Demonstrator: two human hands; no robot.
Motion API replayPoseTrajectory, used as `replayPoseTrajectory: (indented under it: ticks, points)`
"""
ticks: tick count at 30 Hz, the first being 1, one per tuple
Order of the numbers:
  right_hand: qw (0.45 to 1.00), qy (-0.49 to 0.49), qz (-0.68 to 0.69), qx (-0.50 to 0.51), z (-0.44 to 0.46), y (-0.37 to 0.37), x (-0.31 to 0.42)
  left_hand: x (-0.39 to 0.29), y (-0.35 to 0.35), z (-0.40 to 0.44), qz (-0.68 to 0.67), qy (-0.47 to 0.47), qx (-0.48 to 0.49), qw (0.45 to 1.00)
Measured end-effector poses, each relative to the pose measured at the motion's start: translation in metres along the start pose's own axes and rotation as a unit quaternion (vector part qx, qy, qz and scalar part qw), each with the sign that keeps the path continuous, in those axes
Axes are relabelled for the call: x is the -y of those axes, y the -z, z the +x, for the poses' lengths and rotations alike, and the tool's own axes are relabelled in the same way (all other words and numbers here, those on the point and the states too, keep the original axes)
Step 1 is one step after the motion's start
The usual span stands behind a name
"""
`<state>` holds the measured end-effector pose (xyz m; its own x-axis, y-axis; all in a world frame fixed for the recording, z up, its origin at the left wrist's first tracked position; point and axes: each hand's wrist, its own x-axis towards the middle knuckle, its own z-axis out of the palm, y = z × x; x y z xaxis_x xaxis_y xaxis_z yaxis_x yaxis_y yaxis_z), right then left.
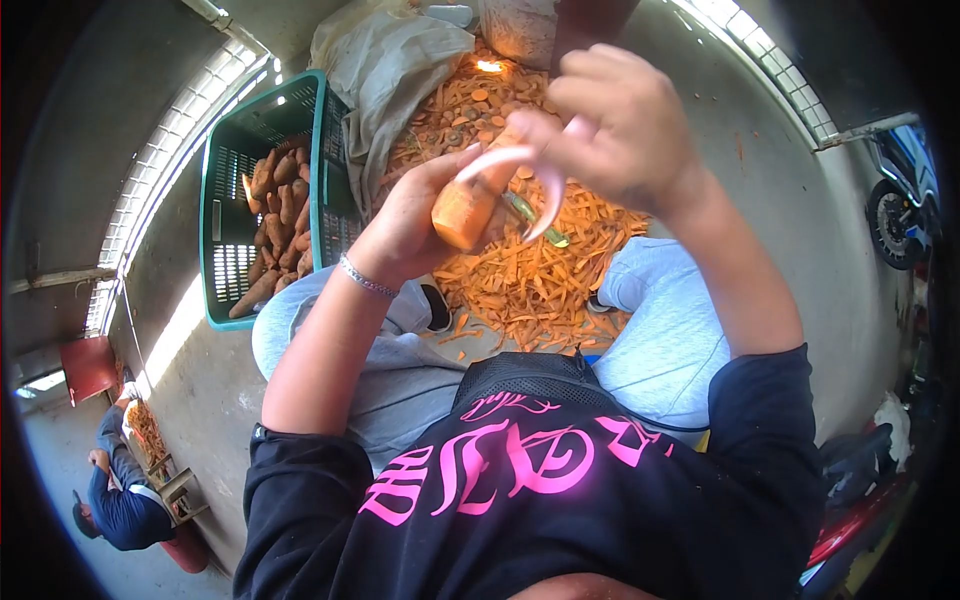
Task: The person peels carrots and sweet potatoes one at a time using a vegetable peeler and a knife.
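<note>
My left hand (408,215), a chain bracelet at its wrist, is closed around a thick peeled carrot (462,222). The carrot's bright orange cut end points down towards me. My right hand (625,125), slightly blurred, grips a pale pink peeler (550,190) whose curved frame reaches over the carrot; its blade cannot be made out. Below both hands, a heap of orange peelings (540,285) covers the floor between my legs, with round carrot slices farther back. A small green object (555,238) lies on the heap.
To the left stands a green plastic crate (318,200) holding several unpeeled carrots (285,210). A pale sack (385,65) slumps behind it. Another person (130,505) sits at far left by more peelings. A motorcycle wheel (893,222) is at far right.
</note>
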<state>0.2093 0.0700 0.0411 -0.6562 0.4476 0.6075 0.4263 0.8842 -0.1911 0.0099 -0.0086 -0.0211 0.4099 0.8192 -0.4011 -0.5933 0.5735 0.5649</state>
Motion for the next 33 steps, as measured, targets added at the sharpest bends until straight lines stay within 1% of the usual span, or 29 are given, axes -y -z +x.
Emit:
replayPoseTrajectory:
  ticks: [2, 3, 6, 9, 12, 15, 17, 18, 19, 21, 22, 23, 26, 27, 29, 30, 32, 33]
  points:
    - [1.000, 0.012, -0.013, 0.004, -0.001, -0.002, 0.015, 0.002, -0.003, 0.000, -0.019, -0.006, -0.018, 1.000]
    - [1.000, 0.014, -0.017, -0.001, -0.003, -0.005, 0.018, 0.003, 0.002, 0.000, 0.006, -0.010, 0.010, 1.000]
    - [0.999, 0.016, -0.033, -0.007, -0.005, -0.011, 0.021, 0.006, 0.002, -0.002, 0.041, -0.019, -0.009, 0.999]
    - [0.999, 0.014, -0.026, -0.016, -0.006, -0.012, 0.023, 0.007, 0.007, -0.004, 0.115, -0.022, 0.001, 0.993]
    - [1.000, 0.016, -0.016, -0.012, -0.007, -0.014, 0.022, 0.007, -0.002, -0.009, 0.135, -0.037, -0.001, 0.990]
    - [1.000, 0.010, -0.011, 0.005, -0.008, -0.016, 0.005, 0.003, -0.016, -0.014, 0.093, -0.006, -0.090, 0.992]
    - [0.999, -0.009, -0.032, 0.024, -0.011, -0.016, -0.031, 0.004, -0.008, -0.014, 0.108, 0.016, -0.052, 0.993]
    - [0.990, 0.076, -0.122, 0.002, -0.012, -0.015, -0.050, 0.003, 0.000, -0.014, 0.116, 0.026, -0.032, 0.992]
    - [0.965, 0.161, -0.209, -0.020, -0.014, -0.013, -0.066, 0.000, 0.010, -0.009, 0.161, 0.021, 0.055, 0.985]
    - [0.986, -0.007, -0.164, -0.003, -0.013, -0.008, -0.084, 0.002, 0.012, -0.008, 0.144, 0.026, 0.042, 0.988]
    - [0.986, -0.093, -0.140, 0.004, -0.013, -0.006, -0.087, 0.000, 0.010, -0.008, 0.137, 0.029, 0.037, 0.989]
    - [0.985, -0.111, -0.133, 0.002, -0.013, -0.003, -0.088, -0.002, 0.009, -0.007, 0.124, 0.037, 0.043, 0.991]
    - [0.987, -0.147, -0.058, 0.004, -0.003, 0.008, -0.055, -0.001, -0.006, -0.009, 0.150, 0.018, -0.034, 0.988]
    - [0.995, -0.094, -0.022, 0.003, -0.001, 0.008, -0.046, -0.001, -0.002, -0.008, 0.132, 0.022, -0.001, 0.991]
    - [1.000, -0.013, -0.003, -0.021, -0.002, 0.004, -0.024, -0.001, 0.012, -0.003, 0.095, 0.031, 0.066, 0.993]
    - [0.999, 0.027, 0.006, -0.033, -0.002, 0.002, -0.014, 0.000, 0.007, -0.005, 0.068, 0.021, 0.044, 0.996]
    - [1.000, 0.006, -0.004, 0.008, -0.003, 0.003, 0.009, 0.002, -0.008, -0.009, 0.015, -0.001, 0.001, 1.000]
    - [1.000, -0.003, -0.010, 0.028, -0.002, 0.003, 0.015, 0.001, 0.000, -0.007, 0.034, 0.005, 0.042, 0.999]
